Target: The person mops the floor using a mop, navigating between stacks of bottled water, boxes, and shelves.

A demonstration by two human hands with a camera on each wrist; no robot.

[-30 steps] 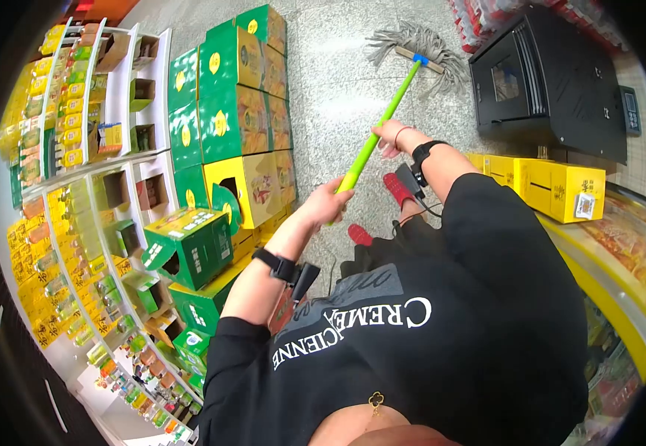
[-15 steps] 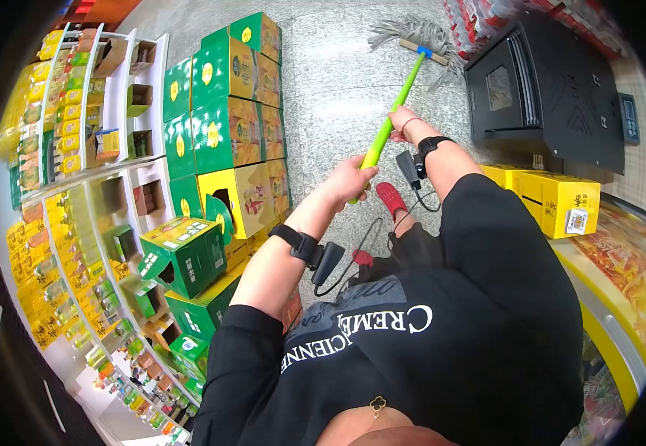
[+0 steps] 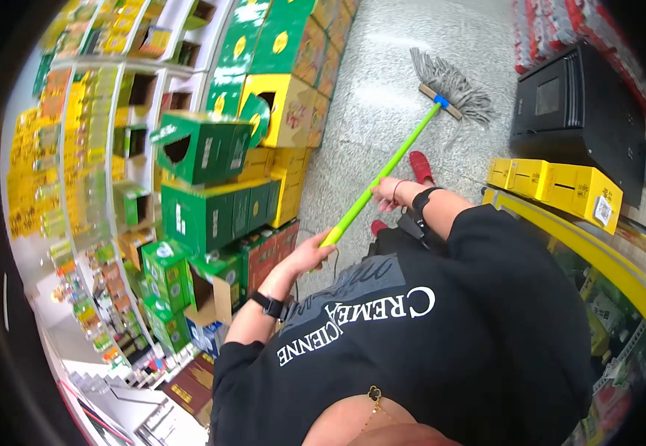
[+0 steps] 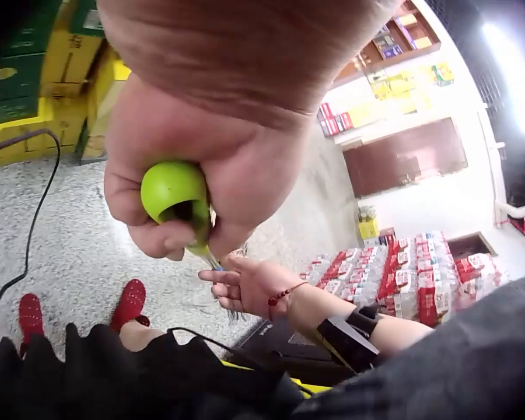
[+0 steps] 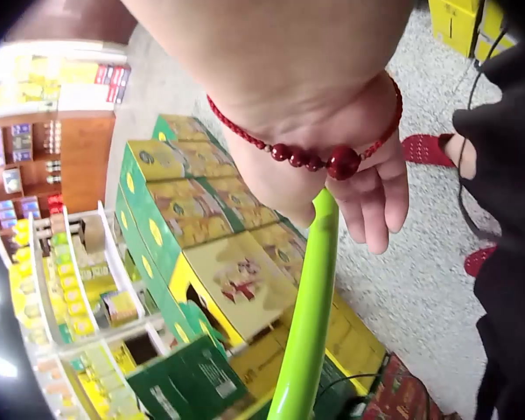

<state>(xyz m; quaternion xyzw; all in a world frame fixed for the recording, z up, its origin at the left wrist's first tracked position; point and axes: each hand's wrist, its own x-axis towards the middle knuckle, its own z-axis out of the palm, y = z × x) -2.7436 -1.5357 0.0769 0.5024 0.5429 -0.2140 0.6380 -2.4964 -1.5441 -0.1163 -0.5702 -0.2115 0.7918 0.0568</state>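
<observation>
A grey string mop (image 3: 453, 88) lies on the floor ahead, its green handle (image 3: 405, 149) slanting back towards the body. Round the handle's near end curl the fingers of the left hand (image 3: 310, 253); the left wrist view shows this hand (image 4: 206, 166) with the rounded green end cap (image 4: 173, 188) poking out of the grip. Further along the handle is the right hand (image 3: 391, 193), holding it at the thumb side. In the right wrist view, the other fingers of this hand (image 5: 332, 166) hang loosely extended beside the green handle (image 5: 311, 306).
Stacked green and yellow cartons (image 3: 293, 111) and filled shelves (image 3: 126, 134) line the left. On the right stand a black cabinet (image 3: 572, 111), yellow boxes (image 3: 561, 189) and a yellow-edged counter (image 3: 598, 256). Red-and-white packs (image 3: 557, 30) are behind. Red shoes (image 3: 421, 169) show below.
The head view has shifted, showing more cartons at lower left. Both hands and the mop head sit lower in it than half a second ago, with the left hand further left.
</observation>
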